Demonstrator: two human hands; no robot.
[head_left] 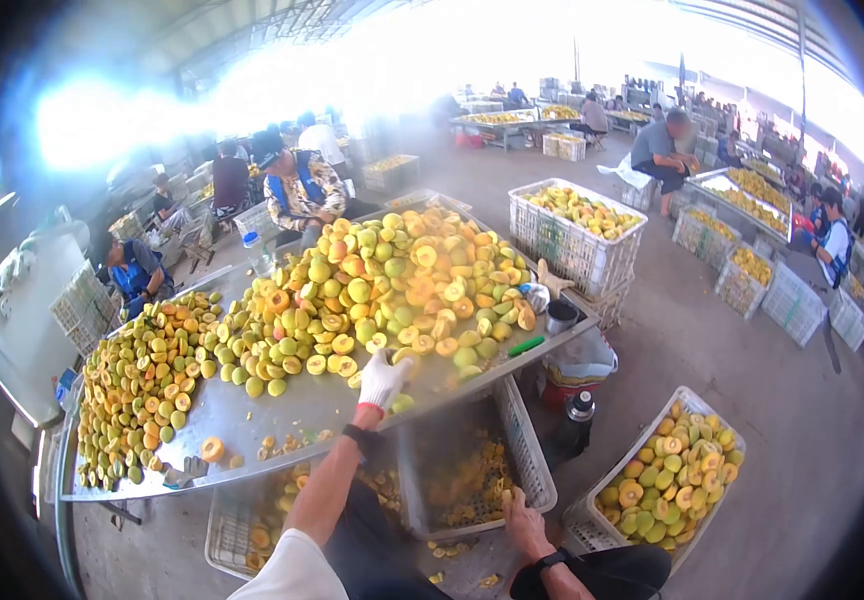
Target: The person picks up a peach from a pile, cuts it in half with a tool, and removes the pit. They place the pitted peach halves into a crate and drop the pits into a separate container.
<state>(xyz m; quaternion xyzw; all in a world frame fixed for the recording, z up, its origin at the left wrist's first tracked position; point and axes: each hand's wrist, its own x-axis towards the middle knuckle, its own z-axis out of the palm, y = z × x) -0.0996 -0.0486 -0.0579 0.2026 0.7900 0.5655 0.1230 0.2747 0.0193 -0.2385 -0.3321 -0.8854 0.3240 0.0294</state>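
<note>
**Taking a fruit from the near edge of the pile**

The gloved left hand (384,380) reaches over the surface (252,410) to the near edge of the pile (392,290). Its grip curls down over a fruit (407,356) there, though I cannot tell if it has closed. Best, I judge, to take that outermost fruit alone, so its neighbours do not roll. Below the pile's near edge, the bare right hand (522,518) rests with its grip loose on a crate (535,462) rim, holding nothing

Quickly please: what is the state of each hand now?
Left hand: gloved, on the peaches; grip cannot be told.
Right hand: bare, open, resting on crate rim.
</note>
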